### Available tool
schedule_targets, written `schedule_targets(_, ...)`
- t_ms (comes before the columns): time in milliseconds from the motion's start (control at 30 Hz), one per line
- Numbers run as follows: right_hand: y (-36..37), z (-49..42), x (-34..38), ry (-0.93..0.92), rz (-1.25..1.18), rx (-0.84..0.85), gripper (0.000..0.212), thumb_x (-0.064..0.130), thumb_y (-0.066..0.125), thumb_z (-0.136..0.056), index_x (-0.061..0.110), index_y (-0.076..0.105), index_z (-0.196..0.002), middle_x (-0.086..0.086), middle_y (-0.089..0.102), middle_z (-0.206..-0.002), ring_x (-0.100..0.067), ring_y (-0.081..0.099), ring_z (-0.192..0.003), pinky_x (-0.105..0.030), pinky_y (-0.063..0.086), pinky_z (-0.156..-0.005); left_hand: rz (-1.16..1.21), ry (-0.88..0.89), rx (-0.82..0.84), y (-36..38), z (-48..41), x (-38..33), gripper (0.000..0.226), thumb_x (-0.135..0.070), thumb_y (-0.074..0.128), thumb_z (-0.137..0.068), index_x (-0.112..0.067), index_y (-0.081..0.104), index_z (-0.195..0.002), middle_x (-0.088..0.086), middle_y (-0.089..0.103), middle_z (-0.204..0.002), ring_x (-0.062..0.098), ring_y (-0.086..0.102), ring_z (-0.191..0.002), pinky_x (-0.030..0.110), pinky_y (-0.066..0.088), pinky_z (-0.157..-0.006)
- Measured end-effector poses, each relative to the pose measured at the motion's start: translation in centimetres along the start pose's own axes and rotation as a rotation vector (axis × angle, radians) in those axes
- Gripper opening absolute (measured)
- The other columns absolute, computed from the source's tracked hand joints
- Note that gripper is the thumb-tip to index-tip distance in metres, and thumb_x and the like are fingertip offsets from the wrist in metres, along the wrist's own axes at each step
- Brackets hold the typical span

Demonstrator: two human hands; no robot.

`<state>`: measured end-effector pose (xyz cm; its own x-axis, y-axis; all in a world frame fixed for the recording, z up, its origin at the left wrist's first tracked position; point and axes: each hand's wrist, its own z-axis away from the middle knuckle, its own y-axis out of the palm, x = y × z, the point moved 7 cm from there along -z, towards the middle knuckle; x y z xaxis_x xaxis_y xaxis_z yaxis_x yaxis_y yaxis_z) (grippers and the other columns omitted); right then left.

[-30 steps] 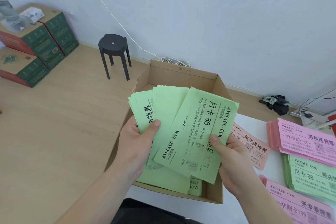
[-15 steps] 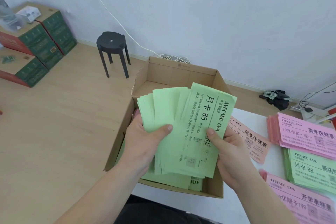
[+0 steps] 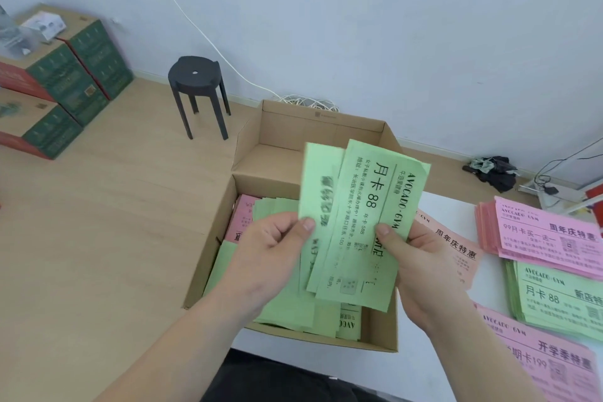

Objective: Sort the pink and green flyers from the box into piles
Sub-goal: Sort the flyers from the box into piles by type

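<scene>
Green flyers [image 3: 355,222], fanned before, now bunched; left hand [image 3: 270,248] and right hand [image 3: 421,258] pinch them. Pink flyers [image 3: 243,219] uncovered in box [image 3: 326,127]: more sorting ahead.

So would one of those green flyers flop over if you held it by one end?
Probably a bit: the green flyers look like long, thin paper, though bunched together they stand upright. They seem light: the left hand and right hand pinch them easily. They likely slide over each other, since the bunch is fanned out.
</scene>
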<state>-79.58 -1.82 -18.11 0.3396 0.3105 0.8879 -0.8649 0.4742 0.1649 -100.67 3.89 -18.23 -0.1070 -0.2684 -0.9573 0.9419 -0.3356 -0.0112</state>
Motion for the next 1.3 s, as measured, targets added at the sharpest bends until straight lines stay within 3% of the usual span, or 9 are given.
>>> schedule_targets(133,-2.7,-0.3,0.7,-0.013,0.055,-0.082,0.025,0.001,0.058,-0.1,0.01,0.074,-0.117,-0.01,0.078,-0.114,-0.034,0.074,-0.107,-0.053,0.057,-0.092,0.168,-0.09,-0.135,-2.4,-0.8,0.2,0.028,-0.019,0.058,-0.105,-0.009,0.079,-0.09,0.006,0.081,-0.099,0.012,0.077,-0.09,0.03,0.06,-0.077)
schedule_targets(267,-3.3,-0.5,1.9,0.002,0.088,-0.001,0.027,0.0,0.059,-0.097,0.006,0.067,-0.123,-0.012,0.078,-0.114,-0.034,0.076,-0.103,-0.046,0.062,-0.079,0.151,-0.143,-0.139,-3.9,-1.7,0.8,0.026,-0.023,0.065,-0.101,-0.01,0.08,-0.084,0.01,0.08,-0.1,0.025,0.078,-0.092,0.036,0.058,-0.081)
schedule_targets(400,-3.3,-0.7,3.0,0.036,0.096,0.065,0.032,0.003,0.063,-0.094,0.0,0.062,-0.126,-0.017,0.076,-0.116,-0.037,0.074,-0.106,-0.053,0.057,-0.092,0.082,-0.155,-0.083,-3.9,-2.2,0.0,0.023,-0.025,0.064,-0.102,-0.009,0.078,-0.094,0.014,0.08,-0.099,0.031,0.078,-0.091,0.039,0.06,-0.078)
schedule_targets(533,-3.1,-0.7,4.4,0.009,0.163,0.09,0.024,0.001,0.062,-0.096,0.0,0.07,-0.119,-0.017,0.078,-0.111,-0.035,0.076,-0.101,-0.046,0.064,-0.085,-0.021,-0.165,0.019,-4.3,-2.7,-1.7,0.026,-0.027,0.058,-0.106,-0.006,0.073,-0.105,0.013,0.08,-0.101,0.035,0.077,-0.094,0.05,0.062,-0.084)
schedule_targets(733,-3.7,-1.4,7.6,-0.069,0.527,-0.022,0.02,0.008,0.062,-0.102,0.02,0.078,-0.106,-0.001,0.081,-0.094,-0.021,0.079,-0.082,-0.042,0.064,-0.073,-0.349,-0.117,0.147,-5.5,-2.6,-5.8,0.028,-0.033,0.048,-0.109,-0.021,0.067,-0.092,0.005,0.08,-0.091,0.029,0.078,-0.084,0.046,0.063,-0.073)
schedule_targets(833,-3.0,-2.4,9.0,-0.097,0.845,-0.015,0.015,0.019,0.067,-0.099,0.029,0.077,-0.103,0.011,0.08,-0.087,-0.013,0.078,-0.076,-0.038,0.063,-0.072,-0.711,0.018,0.368,-4.8,-1.8,-8.9,0.028,-0.04,0.045,-0.108,-0.03,0.065,-0.092,-0.002,0.076,-0.091,0.025,0.074,-0.085,0.051,0.061,-0.08)
schedule_targets(1033,2.7,-3.1,9.2,-0.157,1.256,0.274,0.007,0.027,0.08,-0.087,0.028,0.074,-0.084,0.01,0.077,-0.082,-0.013,0.073,-0.077,-0.033,0.059,-0.072,-1.231,0.321,0.715,0.7,-0.8,-9.0,0.008,-0.043,0.061,-0.101,-0.037,0.067,-0.102,-0.026,0.057,-0.091,0.001,0.058,-0.092,0.035,0.052,-0.088)
schedule_targets(1167,6.4,-1.9,6.7,-0.191,1.394,0.57,0.022,0.035,0.067,-0.097,0.022,0.066,-0.079,0.009,0.06,-0.066,-0.01,0.053,-0.063,-0.032,0.043,-0.065,-1.355,0.408,0.549,2.0,-2.7,-9.2,0.023,-0.047,0.074,-0.09,-0.042,0.052,-0.094,-0.025,0.056,-0.084,0.0,0.051,-0.082,0.023,0.04,-0.067)
schedule_targets(1300,7.3,-0.8,5.5,-0.209,1.311,0.588,0.035,0.033,0.046,-0.109,0.019,0.052,-0.078,0.009,0.046,-0.065,-0.005,0.041,-0.057,-0.025,0.034,-0.057,-1.269,0.422,0.431,1.9,-3.5,-9.4,0.025,-0.049,0.079,-0.084,-0.037,0.058,-0.088,-0.02,0.063,-0.08,0.003,0.056,-0.082,0.031,0.047,-0.074)
